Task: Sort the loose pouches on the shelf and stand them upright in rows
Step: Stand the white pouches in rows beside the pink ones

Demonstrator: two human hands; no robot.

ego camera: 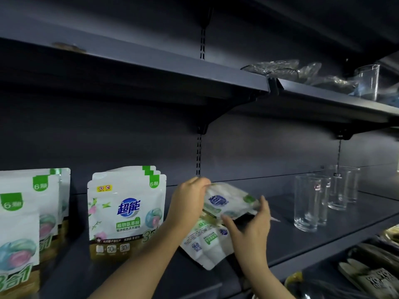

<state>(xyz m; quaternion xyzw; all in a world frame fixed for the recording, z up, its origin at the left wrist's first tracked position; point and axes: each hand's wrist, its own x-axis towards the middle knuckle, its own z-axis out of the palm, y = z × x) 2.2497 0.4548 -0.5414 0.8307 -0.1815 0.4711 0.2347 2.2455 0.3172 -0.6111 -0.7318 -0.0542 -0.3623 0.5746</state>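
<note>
The single head-worn view looked forward and slightly upward, close to the dark grey metal shelf point(302, 240), angled rightward along its length.

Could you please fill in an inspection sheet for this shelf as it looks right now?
Surface: dark shelf, bare patches between goods.
Job's things: two rows of upright pouches; lifted pouch held tilted; loose pouch lying flat beneath it.
Clutter: clear drinking glasses standing at right.
Grips: left hand and right hand both hold the lifted pouch.
Cables: nothing seen.
Surroundings: upper shelf with crumpled plastic wrap; packaged goods on the shelf below.
</note>
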